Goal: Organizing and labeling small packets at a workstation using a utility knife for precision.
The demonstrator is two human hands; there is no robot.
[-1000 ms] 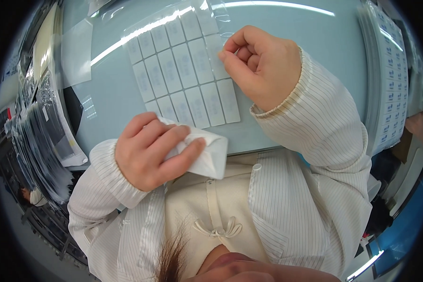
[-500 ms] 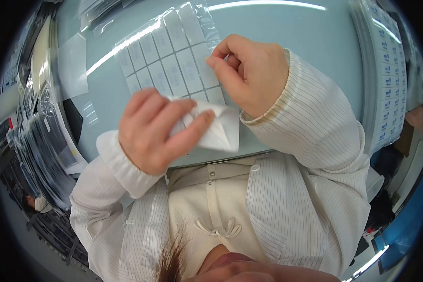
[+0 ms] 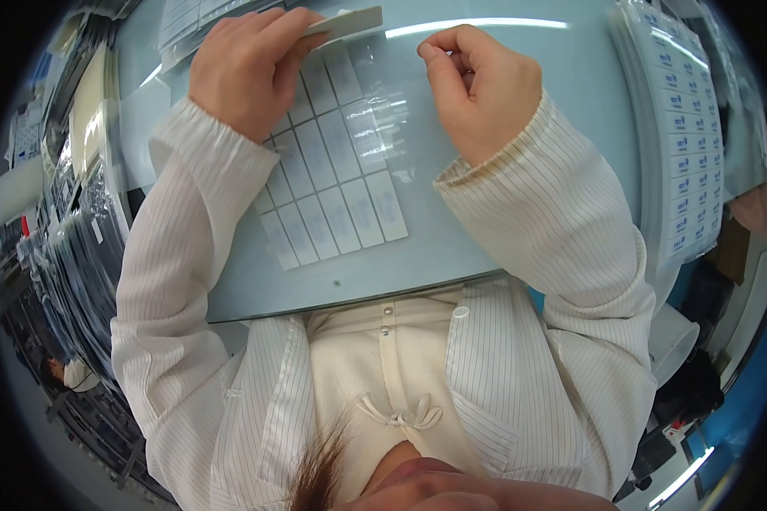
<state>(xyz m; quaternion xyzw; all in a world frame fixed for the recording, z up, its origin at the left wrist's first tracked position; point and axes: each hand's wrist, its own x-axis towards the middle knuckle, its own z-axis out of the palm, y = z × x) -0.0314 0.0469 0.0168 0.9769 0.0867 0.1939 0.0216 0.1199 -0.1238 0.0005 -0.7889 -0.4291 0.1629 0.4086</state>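
A flat, pale beige strip with a straight edge, like a scraper (image 3: pixel 354 20), is pinched in my left hand (image 3: pixel 245 72) at the far side of the table. Under and beside that hand lies a clear film sheet (image 3: pixel 332 200) with rows of pale rectangular labels, faintly printed. My right hand (image 3: pixel 490 94) is raised at the right of the sheet, thumb and forefinger pressed together and the other fingers curled. Whatever it may hold is too small to make out.
The glossy table (image 3: pixel 452 213) ends close to my body. A thick stack of blue-printed label sheets (image 3: pixel 686 145) stands at the right edge. More sheets (image 3: pixel 200 21) lie at the far left. Hanging plastic sleeves and folders (image 3: pixel 77 238) crowd the left side.
My left hand has moved to the far side; the white crumpled cloth it held is out of sight, and it holds the pale strip. My right hand has shifted farther off and slightly right.
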